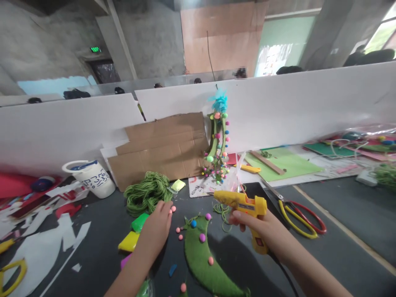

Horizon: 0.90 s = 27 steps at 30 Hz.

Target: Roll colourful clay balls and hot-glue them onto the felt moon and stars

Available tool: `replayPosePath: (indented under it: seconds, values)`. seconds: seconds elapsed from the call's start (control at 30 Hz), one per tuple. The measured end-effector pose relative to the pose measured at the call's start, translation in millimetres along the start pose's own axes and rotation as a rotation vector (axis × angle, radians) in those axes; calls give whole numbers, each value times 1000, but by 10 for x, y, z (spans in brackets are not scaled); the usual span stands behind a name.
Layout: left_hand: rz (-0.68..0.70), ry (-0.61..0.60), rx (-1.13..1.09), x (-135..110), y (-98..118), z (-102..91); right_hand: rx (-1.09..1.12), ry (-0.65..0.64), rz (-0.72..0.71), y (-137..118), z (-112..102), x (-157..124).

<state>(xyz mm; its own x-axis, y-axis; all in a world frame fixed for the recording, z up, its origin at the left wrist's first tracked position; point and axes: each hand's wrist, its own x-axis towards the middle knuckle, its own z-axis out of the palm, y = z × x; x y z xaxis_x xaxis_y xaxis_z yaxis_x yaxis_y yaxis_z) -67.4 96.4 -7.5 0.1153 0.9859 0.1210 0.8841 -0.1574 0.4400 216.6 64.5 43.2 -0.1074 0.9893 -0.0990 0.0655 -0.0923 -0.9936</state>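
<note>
My right hand [258, 225] grips a yellow glue gun [244, 204], its nozzle pointing left above the dark table. My left hand [157, 227] rests on the table with fingers curled, fingertips pinching a small pink ball [173, 209]. Between the hands lies a curved green yarn-covered shape [204, 260] with blue, purple and pink balls stuck on it. A few loose pink balls [179, 233] lie beside it. Past the hands, a finished green ornament [218, 142] with coloured balls and a blue tuft stands upright against the white partition.
A bundle of green yarn [147, 194] lies left of centre, near a white tub [93, 177] and cardboard sheets [163, 146]. Red-and-yellow scissors [298, 212] lie to the right. Clay blocks [131, 239], paper scraps [43, 239] and green paper [284, 163] are scattered about.
</note>
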Motion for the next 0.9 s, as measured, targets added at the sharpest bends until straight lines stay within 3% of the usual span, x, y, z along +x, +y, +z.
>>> replayPosePath:
  seconds: [0.1, 0.2, 0.3, 0.43, 0.53, 0.67, 0.9]
  values:
    - [-108, 54, -302, -137, 69, -140, 24, 33, 9, 59, -5, -60]
    - [-341, 57, -946, -300, 207, -240, 51, 30, 40, 135, 5, -114]
    - [-574, -34, -1333, -408, 310, -266, 76, 5, 53, 185, 11, -144]
    - [-719, -122, -1684, -423, 259, -215, 42, -32, 46, 158, -50, -142]
    - [-772, -186, -1783, -405, 186, -174, 6, -55, 37, 83, -151, -137]
    - [-762, -209, -1733, -428, 253, -148, -41, -87, 54, -1, -230, -156]
    - [-795, -262, -1679, -542, 520, -47, 82, -257, 170, 105, 56, -275]
